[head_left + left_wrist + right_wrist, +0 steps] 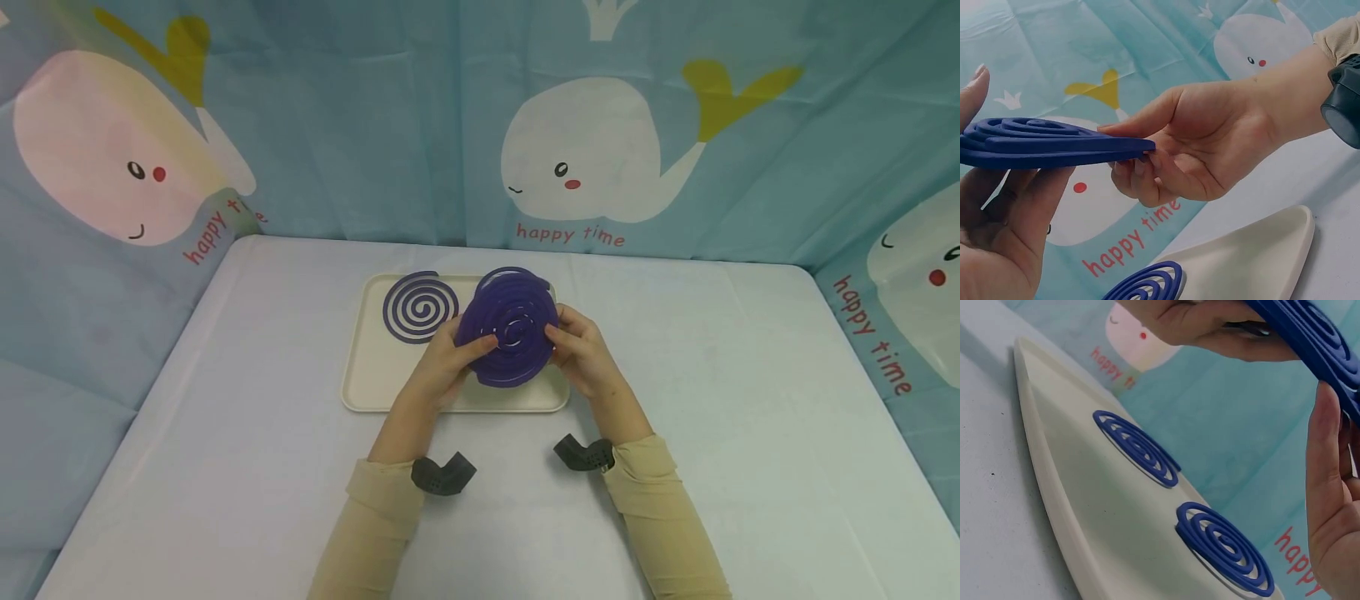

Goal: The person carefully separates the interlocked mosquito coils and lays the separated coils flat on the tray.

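Observation:
Both hands hold up a dark blue-purple mosquito coil (pixel 507 367) above the tray. It is a thick disc whose rings lie close together, with layered edges in the left wrist view. My left hand (pixel 441 367) pinches its left edge, thumb on the upper face and fingers beneath. On the opposite edge, my right hand (pixel 588 358) pinches it the same way. Two looser spiral coils (pixel 1138 450) (pixel 1225 547) lie apart along the far side of the cream tray (pixel 375 387). The held coil partly covers the right one in the head view.
A white cloth covers the table (pixel 750 400). Behind it hangs a blue curtain (pixel 390 150) with whale drawings, close to the table's far edge. Each wrist carries a black camera mount (pixel 442 475).

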Action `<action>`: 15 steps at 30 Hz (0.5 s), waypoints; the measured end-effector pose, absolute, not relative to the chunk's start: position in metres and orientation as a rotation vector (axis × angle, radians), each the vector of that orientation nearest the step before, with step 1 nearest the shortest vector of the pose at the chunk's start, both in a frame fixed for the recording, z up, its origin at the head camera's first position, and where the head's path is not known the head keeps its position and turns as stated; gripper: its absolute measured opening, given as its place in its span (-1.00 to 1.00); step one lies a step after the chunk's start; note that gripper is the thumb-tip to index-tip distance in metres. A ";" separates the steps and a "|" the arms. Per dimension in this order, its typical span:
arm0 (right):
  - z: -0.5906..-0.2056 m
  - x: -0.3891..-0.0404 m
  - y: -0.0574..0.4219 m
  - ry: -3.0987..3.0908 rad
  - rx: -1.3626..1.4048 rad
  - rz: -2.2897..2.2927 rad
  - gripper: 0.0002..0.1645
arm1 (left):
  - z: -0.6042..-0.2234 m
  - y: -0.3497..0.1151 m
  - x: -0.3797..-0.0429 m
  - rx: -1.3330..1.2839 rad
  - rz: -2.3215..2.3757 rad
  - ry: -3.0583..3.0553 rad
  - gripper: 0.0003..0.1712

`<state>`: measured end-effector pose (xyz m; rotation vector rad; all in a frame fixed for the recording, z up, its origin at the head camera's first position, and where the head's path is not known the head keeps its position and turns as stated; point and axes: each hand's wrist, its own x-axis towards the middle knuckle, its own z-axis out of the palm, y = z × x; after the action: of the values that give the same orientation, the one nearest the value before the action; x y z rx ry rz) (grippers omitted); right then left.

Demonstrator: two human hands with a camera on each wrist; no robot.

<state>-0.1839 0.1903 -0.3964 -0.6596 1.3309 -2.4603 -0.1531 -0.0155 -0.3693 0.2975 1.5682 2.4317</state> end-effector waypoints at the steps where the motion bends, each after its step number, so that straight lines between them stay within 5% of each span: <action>1: -0.396 -0.184 0.190 1.348 -0.641 -2.470 -0.96 | -0.369 -0.016 -0.153 0.296 2.433 1.558 0.34; 9: -0.390 -0.182 0.190 1.531 -0.613 -2.528 -0.95 | -0.366 -0.022 -0.153 0.273 2.423 1.522 0.36; 15: -0.389 -0.181 0.188 1.636 -0.631 -2.586 -0.60 | -0.367 -0.027 -0.153 0.297 2.389 1.553 0.43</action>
<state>-0.1812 0.1877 -0.3888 -0.6314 1.6365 -2.5861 -0.1532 -0.0266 -0.3671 0.2966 1.5529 2.3886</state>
